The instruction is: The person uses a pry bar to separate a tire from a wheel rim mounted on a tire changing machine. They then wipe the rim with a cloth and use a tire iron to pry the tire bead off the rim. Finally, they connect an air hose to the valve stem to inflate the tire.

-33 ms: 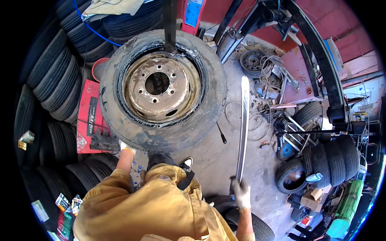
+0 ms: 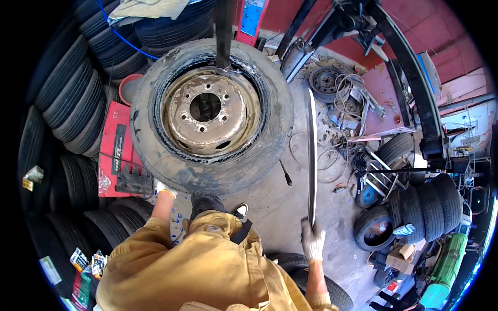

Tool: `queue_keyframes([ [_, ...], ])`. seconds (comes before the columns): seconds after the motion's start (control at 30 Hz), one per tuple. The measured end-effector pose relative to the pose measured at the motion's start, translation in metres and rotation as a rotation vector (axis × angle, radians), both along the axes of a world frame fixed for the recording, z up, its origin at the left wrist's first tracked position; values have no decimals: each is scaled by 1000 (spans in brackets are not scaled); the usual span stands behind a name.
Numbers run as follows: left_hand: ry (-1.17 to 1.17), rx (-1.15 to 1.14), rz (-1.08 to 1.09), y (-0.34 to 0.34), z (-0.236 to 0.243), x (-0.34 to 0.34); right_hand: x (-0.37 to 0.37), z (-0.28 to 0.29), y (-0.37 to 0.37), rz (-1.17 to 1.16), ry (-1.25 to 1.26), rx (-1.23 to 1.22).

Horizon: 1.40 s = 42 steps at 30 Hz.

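A large truck tyre lies flat on a red tyre-changing machine, around a rusty steel wheel rim. The machine's upright black arm comes down to the rim's far edge. My left hand, in a white glove, is at the tyre's near left edge beside the machine's black pedals; its fingers are mostly hidden. At the right, my gloved right hand is closed round the near end of a long steel tyre lever, which points away over the floor, apart from the tyre.
A screwdriver-like tool lies on the concrete between tyre and lever. Stacked tyres line the left side. At the right are a bare wheel, a coiled hose, more tyres and a green cylinder. Another tyre lies near my right arm.
The lever's far end has swung a little left and away, and my right hand has turned slightly with it. My left hand stays by the tyre's edge.
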<state>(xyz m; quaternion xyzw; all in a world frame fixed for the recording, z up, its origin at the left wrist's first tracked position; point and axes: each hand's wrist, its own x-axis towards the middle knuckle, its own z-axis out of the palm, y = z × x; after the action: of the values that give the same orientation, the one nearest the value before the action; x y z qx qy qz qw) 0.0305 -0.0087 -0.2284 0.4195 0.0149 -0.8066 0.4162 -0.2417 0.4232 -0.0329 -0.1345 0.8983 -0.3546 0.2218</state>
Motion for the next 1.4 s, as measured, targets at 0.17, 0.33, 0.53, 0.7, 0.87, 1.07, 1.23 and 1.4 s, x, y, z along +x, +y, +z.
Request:
queue_keyframes([
  [0.17,106,-98,19,9,-11,-2,-87,38,-114,349,617,390],
  [0.33,105,-29,66,17,16,-5,-109,61,-186,539,738,514],
  [0.53,115,-4,62,22,7,-3,-131,72,-242,657,842,654],
  [0.7,79,-4,93,24,15,-7,-181,165,-318,917,880,765],
  [0.87,15,50,96,24,45,-16,-223,201,-392,981,1162,913],
  [1.07,-11,24,94,25,32,-13,-280,198,-427,1022,1329,926],
  [1.23,5,37,151,22,19,-12,-357,127,-416,988,1160,893],
  [1.4,-57,-15,160,27,20,-10,-408,66,-403,910,1155,802],
])
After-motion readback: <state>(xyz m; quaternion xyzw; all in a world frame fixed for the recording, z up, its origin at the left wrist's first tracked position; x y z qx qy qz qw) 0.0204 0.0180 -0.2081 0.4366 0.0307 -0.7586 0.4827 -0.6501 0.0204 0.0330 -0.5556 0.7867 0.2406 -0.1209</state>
